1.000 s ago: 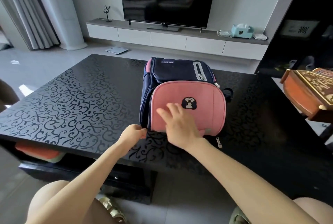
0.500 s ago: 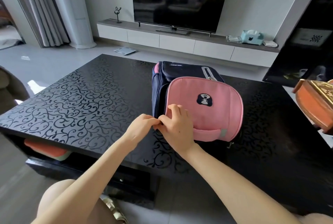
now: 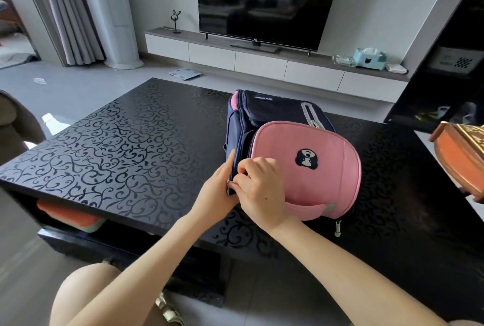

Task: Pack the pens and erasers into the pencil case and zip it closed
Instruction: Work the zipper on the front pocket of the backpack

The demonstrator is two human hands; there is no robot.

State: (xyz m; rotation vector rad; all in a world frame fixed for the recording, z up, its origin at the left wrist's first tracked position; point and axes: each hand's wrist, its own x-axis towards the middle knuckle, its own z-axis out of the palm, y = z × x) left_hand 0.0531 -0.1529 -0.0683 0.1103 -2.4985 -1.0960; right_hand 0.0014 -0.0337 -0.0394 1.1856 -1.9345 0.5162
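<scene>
A navy and pink school backpack [image 3: 309,158] lies flat on the black patterned table [image 3: 117,147], its pink front pocket with a small dog badge facing up. My left hand [image 3: 217,194] grips the backpack's near left corner, where a metal zip pull shows. My right hand [image 3: 262,189] rests on the pink pocket beside it, fingers pinched at the same zip edge. No pencil case, pens or erasers are visible.
A carved wooden box [image 3: 461,158] juts in at the right edge. An orange and green item [image 3: 70,217] lies on the shelf under the table. Beyond are a television [image 3: 264,0], a low white cabinet and curtains. A loose zip pull [image 3: 337,228] hangs at the backpack's near right.
My right hand slid from the middle of the pink pocket to the backpack's near left corner and met my left hand there. The view shifted, so the backpack appears further right.
</scene>
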